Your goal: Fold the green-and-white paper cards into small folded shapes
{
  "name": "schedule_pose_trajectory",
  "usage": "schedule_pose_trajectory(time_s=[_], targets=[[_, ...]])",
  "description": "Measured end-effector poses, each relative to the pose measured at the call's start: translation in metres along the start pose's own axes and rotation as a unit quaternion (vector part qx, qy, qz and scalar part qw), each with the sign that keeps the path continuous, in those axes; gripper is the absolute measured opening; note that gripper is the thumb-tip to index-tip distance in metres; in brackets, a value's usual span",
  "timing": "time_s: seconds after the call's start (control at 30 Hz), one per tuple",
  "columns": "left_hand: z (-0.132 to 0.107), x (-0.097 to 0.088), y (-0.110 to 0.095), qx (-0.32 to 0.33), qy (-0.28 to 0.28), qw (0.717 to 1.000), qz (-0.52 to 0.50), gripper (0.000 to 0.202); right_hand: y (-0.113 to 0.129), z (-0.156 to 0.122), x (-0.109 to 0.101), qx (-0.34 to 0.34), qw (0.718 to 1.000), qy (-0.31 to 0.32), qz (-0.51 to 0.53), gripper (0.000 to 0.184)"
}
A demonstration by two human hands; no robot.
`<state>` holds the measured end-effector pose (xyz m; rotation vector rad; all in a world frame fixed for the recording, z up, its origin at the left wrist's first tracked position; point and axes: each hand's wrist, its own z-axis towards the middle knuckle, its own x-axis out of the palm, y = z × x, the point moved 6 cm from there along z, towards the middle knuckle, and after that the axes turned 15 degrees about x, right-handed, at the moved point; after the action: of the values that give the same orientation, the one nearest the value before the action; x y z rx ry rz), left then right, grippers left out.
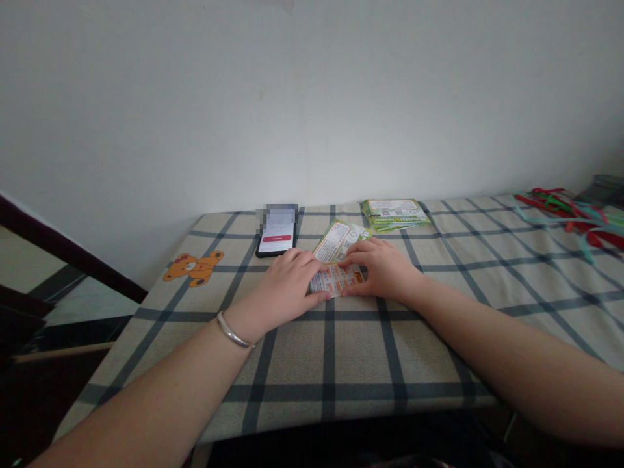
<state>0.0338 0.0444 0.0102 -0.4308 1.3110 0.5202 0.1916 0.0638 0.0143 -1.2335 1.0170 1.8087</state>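
Note:
A printed paper leaflet (337,260), green and white above and orange below, lies on the checked tablecloth (341,351). My left hand (285,286), with a silver bangle at the wrist, presses on the leaflet's left edge, fingers curled onto it. My right hand (383,270) rests on the leaflet's right side, fingers together and bent over the paper. The lower part of the leaflet looks folded toward me. Both hands touch the same sheet.
A stack of similar green leaflets (396,214) lies behind, near the wall. A black phone (277,237) with a lit screen sits left of it. Red and green ribbons (575,218) lie at the far right. A bear print (194,267) marks the cloth's left.

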Motion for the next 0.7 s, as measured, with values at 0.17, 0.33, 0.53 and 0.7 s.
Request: schedule_pose_trajectory(time_s=[0.17,0.33,0.53,0.7], targets=[[-0.001,0.002,0.003,0.008,-0.002,1.000,-0.025,0.041,-0.004,0.001,0.001,-0.028,1.000,0.012,0.009,0.049],[-0.004,0.004,0.009,0.010,0.011,0.998,-0.061,0.046,-0.009,0.001,0.002,-0.052,0.998,0.020,0.031,0.049],[-0.007,0.001,0.012,0.013,0.026,0.996,-0.082,0.050,-0.017,0.002,0.003,-0.062,0.997,0.019,0.032,0.050],[-0.008,0.001,0.015,0.003,0.033,0.995,-0.098,0.050,-0.025,0.000,0.004,-0.044,0.998,0.030,0.030,0.050]])
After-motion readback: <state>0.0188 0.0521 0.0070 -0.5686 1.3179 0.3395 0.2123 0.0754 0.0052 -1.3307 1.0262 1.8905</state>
